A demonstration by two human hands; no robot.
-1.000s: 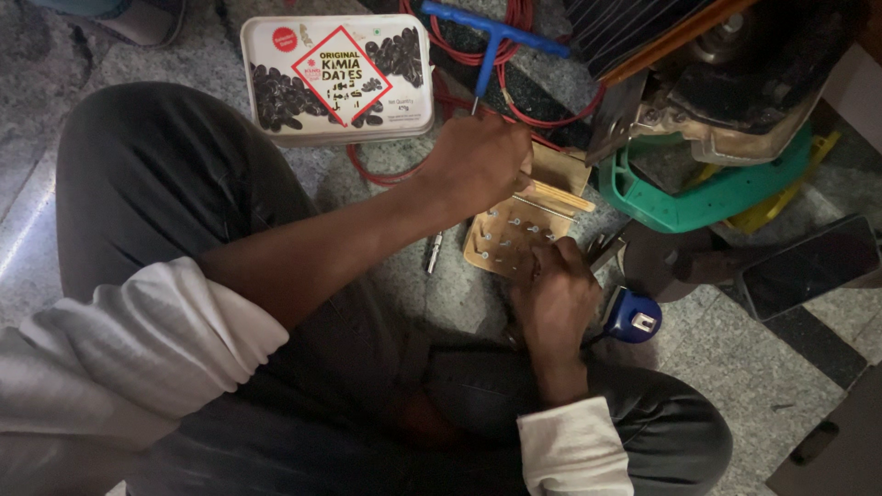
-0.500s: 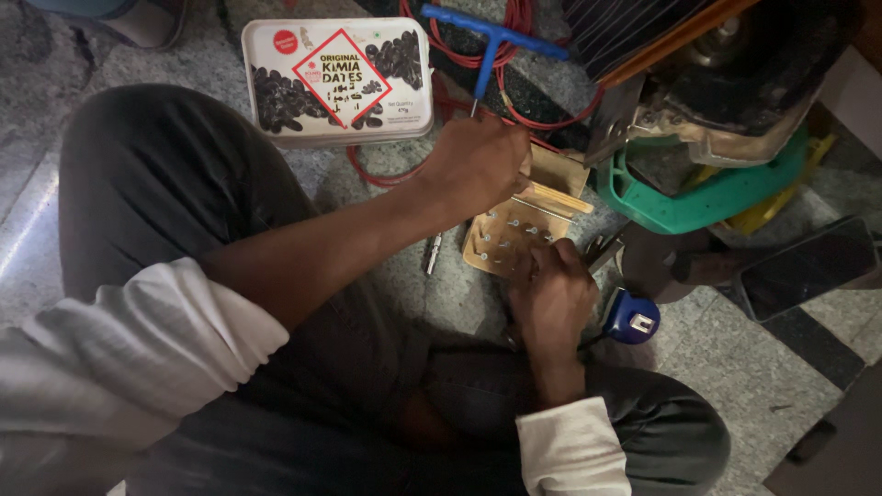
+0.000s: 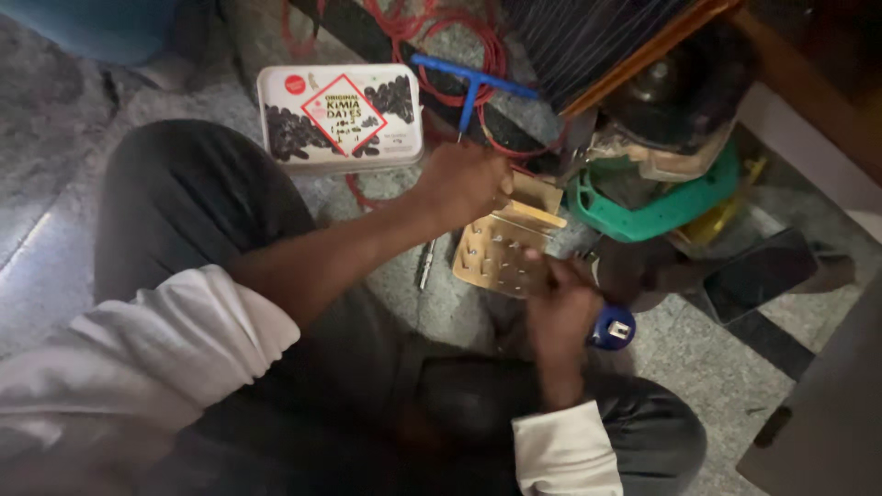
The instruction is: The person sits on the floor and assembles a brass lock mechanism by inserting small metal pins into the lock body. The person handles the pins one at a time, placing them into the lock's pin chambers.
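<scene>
Hands grip the tan perforated board point(image 3: 501, 253): left hand point(image 3: 464, 184) seemingly clenched on top, right hand point(image 3: 560, 298) below.

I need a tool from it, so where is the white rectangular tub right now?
In the head view the white tub sits on the stone floor at upper left, beyond the person's knee, left of the blue T-handled tool and the left hand.

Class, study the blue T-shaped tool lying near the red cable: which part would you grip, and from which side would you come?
Probably grip the blue T-shaped tool by its crossbar, coming from above. The bar lies flat and exposed on top, while the shaft runs down toward the left hand and red cable, crowding a side approach.
</scene>
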